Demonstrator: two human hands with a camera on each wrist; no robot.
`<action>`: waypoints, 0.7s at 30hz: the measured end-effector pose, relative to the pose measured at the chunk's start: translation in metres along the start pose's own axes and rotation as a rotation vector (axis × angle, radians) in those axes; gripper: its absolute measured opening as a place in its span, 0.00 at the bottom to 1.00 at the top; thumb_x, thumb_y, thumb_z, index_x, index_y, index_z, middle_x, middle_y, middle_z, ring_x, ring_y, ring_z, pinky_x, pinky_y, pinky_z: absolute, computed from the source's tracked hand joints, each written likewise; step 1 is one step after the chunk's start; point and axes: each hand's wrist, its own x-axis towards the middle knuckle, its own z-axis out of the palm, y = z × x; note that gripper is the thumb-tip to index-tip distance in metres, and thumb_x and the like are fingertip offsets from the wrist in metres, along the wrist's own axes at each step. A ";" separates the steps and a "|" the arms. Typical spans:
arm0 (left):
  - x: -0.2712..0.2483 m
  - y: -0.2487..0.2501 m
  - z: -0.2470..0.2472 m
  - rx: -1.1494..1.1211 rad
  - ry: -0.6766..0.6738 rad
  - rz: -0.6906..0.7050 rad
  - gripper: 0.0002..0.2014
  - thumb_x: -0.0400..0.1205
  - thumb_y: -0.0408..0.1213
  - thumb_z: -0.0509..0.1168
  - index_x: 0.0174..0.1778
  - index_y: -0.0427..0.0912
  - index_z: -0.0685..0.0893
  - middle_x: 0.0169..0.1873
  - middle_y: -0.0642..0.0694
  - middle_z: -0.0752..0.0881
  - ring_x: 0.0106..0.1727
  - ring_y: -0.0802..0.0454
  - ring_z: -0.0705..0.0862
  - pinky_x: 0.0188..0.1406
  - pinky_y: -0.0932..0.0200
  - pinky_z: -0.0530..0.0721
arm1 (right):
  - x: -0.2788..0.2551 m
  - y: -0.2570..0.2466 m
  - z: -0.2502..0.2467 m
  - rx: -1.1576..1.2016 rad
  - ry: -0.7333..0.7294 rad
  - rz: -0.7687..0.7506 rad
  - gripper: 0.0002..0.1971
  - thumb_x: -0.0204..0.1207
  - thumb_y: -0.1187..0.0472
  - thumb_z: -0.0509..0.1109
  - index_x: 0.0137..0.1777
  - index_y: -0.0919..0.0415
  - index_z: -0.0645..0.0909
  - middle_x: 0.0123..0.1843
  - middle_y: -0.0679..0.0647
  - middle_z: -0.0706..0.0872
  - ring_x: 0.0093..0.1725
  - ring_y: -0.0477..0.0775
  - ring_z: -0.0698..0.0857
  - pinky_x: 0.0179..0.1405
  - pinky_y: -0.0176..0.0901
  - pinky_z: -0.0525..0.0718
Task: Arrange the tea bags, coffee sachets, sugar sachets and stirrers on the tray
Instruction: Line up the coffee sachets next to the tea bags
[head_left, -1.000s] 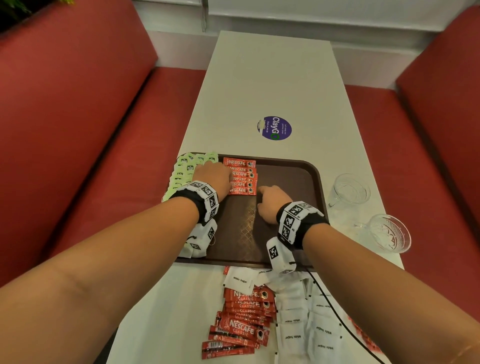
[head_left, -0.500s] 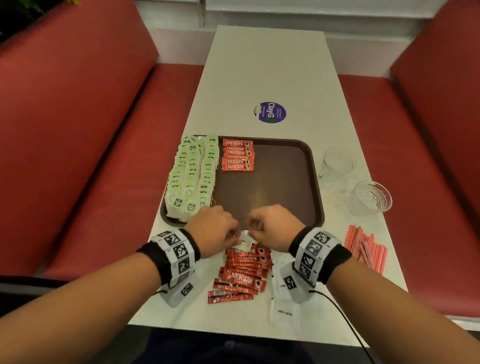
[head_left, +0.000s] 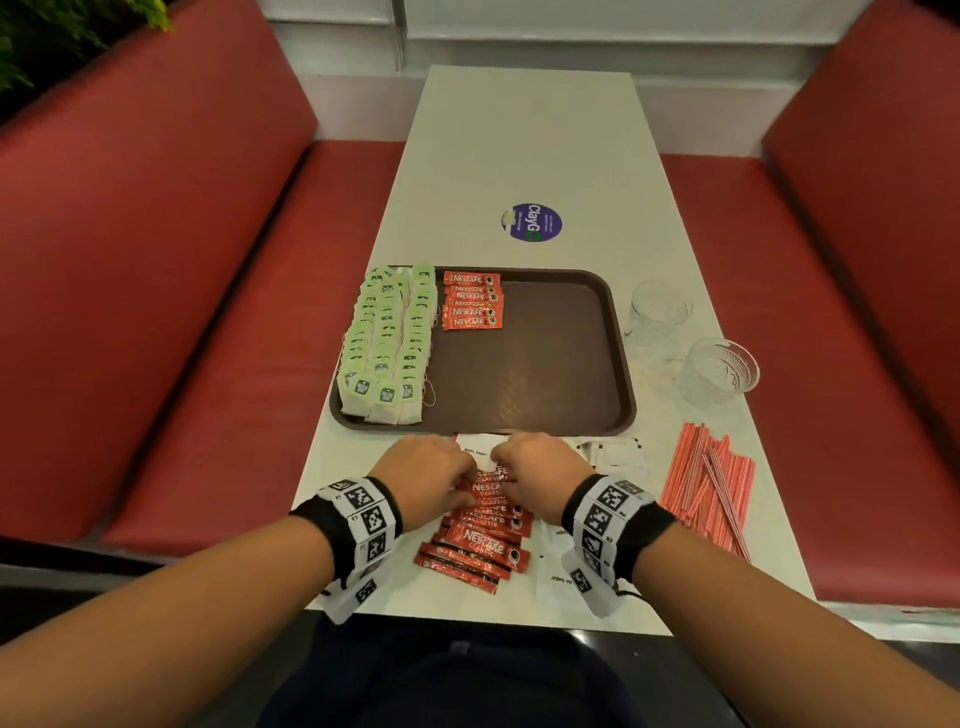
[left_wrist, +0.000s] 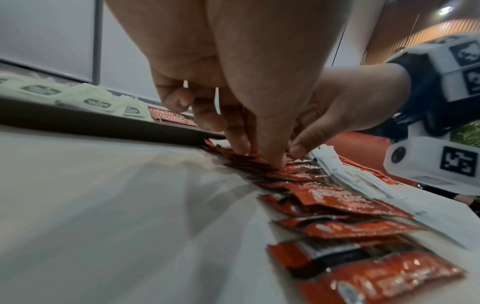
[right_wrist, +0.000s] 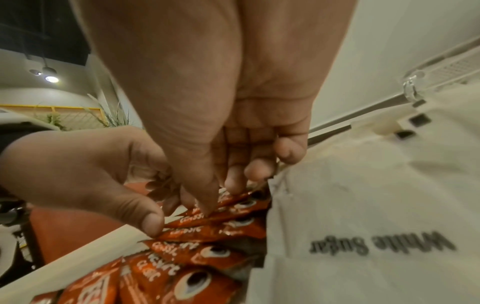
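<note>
Both hands have left the tray (head_left: 621, 364) and now work at the loose pile of coffee sachets (head_left: 485, 525) on the table (head_left: 519, 156), just in front of the tray's near rim. A second ago they were pressed against the short row of coffee sachets on the tray (head_left: 471, 301); that row now lies untouched beside the tea bags (head_left: 389, 343).

The left hand (head_left: 423, 480) has its fingers curled, tips pinching at the top sachets of the pile. The right hand (head_left: 537, 478) does the same from the other side; the wrist views show fingertips on the red packets. Whether a sachet is lifted yet cannot be told.

Judgement: one batch is placed and the next is being gathered. Sugar sachets (head_left: 613, 452) and stirrers (head_left: 709, 483) remain on the table, off the tray.
</note>
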 end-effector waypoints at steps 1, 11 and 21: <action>0.000 0.000 0.000 0.008 -0.006 -0.010 0.16 0.81 0.57 0.66 0.59 0.55 0.84 0.52 0.54 0.85 0.56 0.52 0.82 0.56 0.53 0.79 | 0.000 0.000 0.001 -0.005 -0.007 0.001 0.13 0.80 0.57 0.69 0.63 0.55 0.82 0.59 0.53 0.84 0.59 0.56 0.83 0.56 0.47 0.80; 0.006 0.000 0.000 0.043 -0.026 -0.107 0.15 0.78 0.59 0.68 0.51 0.53 0.83 0.51 0.52 0.86 0.52 0.50 0.83 0.50 0.53 0.80 | 0.003 -0.004 -0.003 -0.034 0.016 0.037 0.12 0.81 0.58 0.71 0.61 0.59 0.84 0.60 0.55 0.78 0.56 0.59 0.84 0.56 0.51 0.84; 0.011 0.000 -0.007 -0.060 -0.054 -0.119 0.10 0.78 0.48 0.72 0.52 0.53 0.81 0.46 0.54 0.88 0.49 0.51 0.86 0.49 0.53 0.84 | 0.006 -0.001 -0.006 -0.090 -0.009 0.004 0.11 0.80 0.63 0.68 0.61 0.56 0.82 0.58 0.54 0.83 0.57 0.58 0.84 0.56 0.52 0.84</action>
